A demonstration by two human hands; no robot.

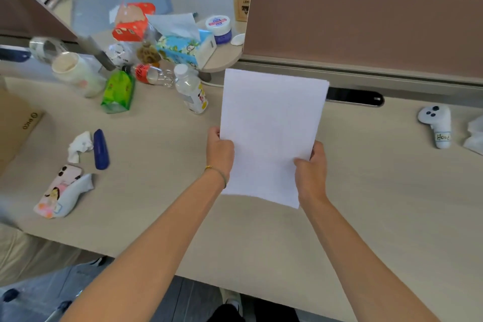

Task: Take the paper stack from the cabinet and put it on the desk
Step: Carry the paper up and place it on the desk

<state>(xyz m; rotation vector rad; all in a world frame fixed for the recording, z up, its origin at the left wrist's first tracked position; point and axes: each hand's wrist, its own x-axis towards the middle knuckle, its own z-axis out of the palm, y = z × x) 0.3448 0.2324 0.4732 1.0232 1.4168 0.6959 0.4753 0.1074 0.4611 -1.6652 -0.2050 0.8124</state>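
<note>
A white paper stack (pixel 271 125) is held over the middle of the light wooden desk (pixel 379 204), its long side pointing away from me. My left hand (pixel 220 152) grips its left edge with the thumb on top. My right hand (pixel 311 171) grips its lower right edge in the same way. Whether the stack touches the desk surface I cannot tell. No cabinet is in view.
Left of the paper lie a small bottle (pixel 192 91), a green packet (pixel 119 91), a tissue box (pixel 187 47), a blue pen case (pixel 100 149) and a phone (pixel 61 189). A brown partition (pixel 366 31) stands behind; a white controller (pixel 437 124) lies at the right.
</note>
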